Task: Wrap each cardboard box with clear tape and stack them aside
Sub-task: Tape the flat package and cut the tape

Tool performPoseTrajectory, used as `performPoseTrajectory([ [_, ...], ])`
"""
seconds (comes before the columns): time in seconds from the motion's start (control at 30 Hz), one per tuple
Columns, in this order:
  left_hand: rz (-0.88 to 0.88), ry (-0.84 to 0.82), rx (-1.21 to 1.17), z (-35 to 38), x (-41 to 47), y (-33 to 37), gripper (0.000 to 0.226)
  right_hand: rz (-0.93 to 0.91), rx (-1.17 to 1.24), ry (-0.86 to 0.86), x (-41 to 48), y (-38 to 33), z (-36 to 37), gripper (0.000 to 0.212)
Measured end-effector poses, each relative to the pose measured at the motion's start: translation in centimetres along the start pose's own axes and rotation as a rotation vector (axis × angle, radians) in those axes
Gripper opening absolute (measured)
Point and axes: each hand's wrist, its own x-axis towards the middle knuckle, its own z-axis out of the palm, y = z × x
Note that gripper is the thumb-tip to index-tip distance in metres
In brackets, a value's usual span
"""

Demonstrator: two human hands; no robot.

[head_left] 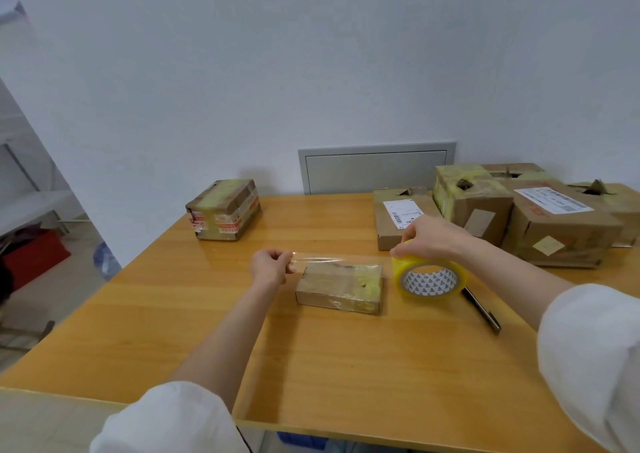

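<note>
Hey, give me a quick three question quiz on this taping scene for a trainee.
1. True or false: the left hand holds the tape roll.
2. The pulled-out tape strip runs where relative to the small box: A) over it, B) under it, C) nowhere near it?
3. Fill in: the right hand grips the ____.
Key: 1 false, the left hand pinches the strip's end; 2 A; 3 tape roll.
</note>
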Motion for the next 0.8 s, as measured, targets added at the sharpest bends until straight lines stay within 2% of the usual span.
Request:
performPoseTrajectory([
  [0.13, 0.019, -0.028, 0.142, 0.8, 0.4, -0.7, 0.013, 0.041, -0.034, -0.032, 0.7, -0.6, -0.1, 0.033],
  [0.23, 0.133, -0.030, 0.451, 1.5, 0.2, -1.1, 0.019, 0.047, -0.066, -0.044, 1.1, -1.1, 0.3, 0.035],
  [0.33, 0.166, -0.068, 0.630, 1.5, 0.6, -1.3, 0.048, 0.055, -0.078, -0.038, 1.1, -1.4, 0.5, 0.035],
  [0.4, 0.146, -0.093, 0.663, 0.9, 1.1, -1.3, 0.063, 0.061, -0.082, -0.034, 1.1, -1.5, 0.6, 0.036],
  [0.53, 0.202, -0.043, 0.577, 0.4, 1.0, -0.3, 0.034, 0.076, -0.056, -0.002, 1.2, -1.3, 1.0, 0.033],
  [0.7, 0.120, -0.222, 0.749, 2.1, -0.7, 1.5, 0.055, 0.065, -0.030, 0.015, 1.0, -1.2, 1.0, 0.032],
  [0.8, 0.029, -0.285, 0.623, 3.3, -0.8, 1.7, 0.044, 0.084, 0.014, 0.018, 0.7, -0.6, 0.8, 0.036],
])
